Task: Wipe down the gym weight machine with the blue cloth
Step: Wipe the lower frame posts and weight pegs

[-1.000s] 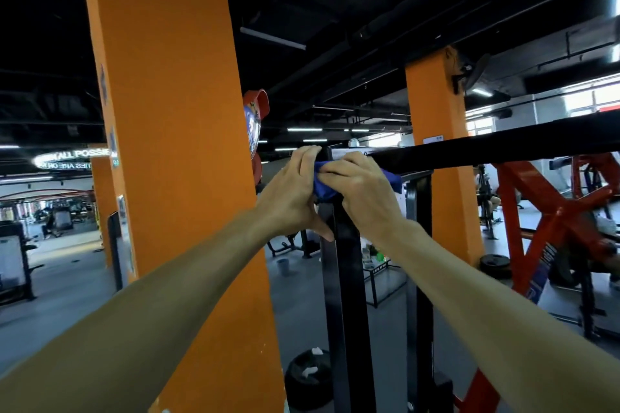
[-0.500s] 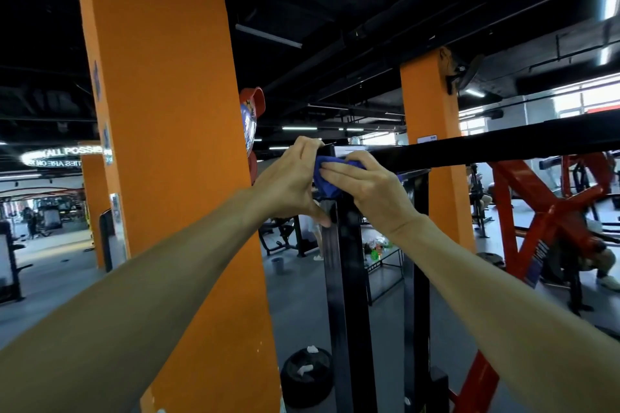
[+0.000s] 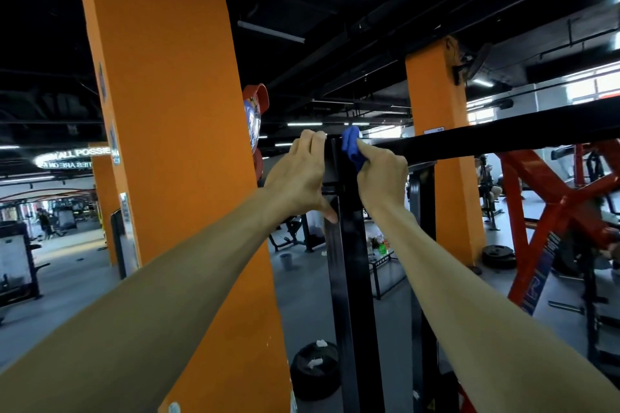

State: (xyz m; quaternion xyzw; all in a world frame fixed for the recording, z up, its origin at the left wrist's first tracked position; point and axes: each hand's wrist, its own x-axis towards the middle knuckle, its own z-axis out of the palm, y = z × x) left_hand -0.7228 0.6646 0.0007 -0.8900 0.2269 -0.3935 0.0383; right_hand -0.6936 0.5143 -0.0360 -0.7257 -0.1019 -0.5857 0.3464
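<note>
At the weight machine's top corner [image 3: 339, 157], the bunched blue cloth [image 3: 352, 147] is pinched by the right hand [image 3: 380, 178] — the left hand [image 3: 302, 178] rests open-fingered; a loosened pinch could drop it.

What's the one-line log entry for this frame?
phase: wiping | right hand: holds blue cloth at black frame top corner | left hand: braces upright
</note>
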